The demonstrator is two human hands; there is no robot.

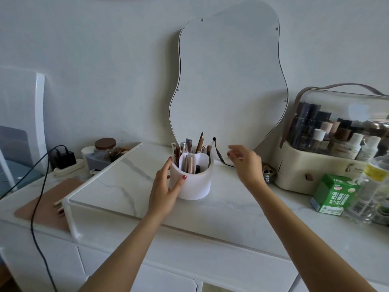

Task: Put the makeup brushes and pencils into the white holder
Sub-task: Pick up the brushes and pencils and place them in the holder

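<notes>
On marble counter top (221,209), below wavy mirror (229,81), white holder (195,184) is standing upright w/ brushes and pencils (189,148) sticking up inside. Left hand (166,186) is cupping its side, fingers curled round. Right hand (245,162) is hovering just beside, loosely open, holding nothing.

The right hand (245,163) is blurred, so its finger positions cannot be told. The lower parts of the brushes and pencils (189,150) are hidden inside the white holder (194,184). The storage case (328,157) is cut off by the right edge.
</notes>
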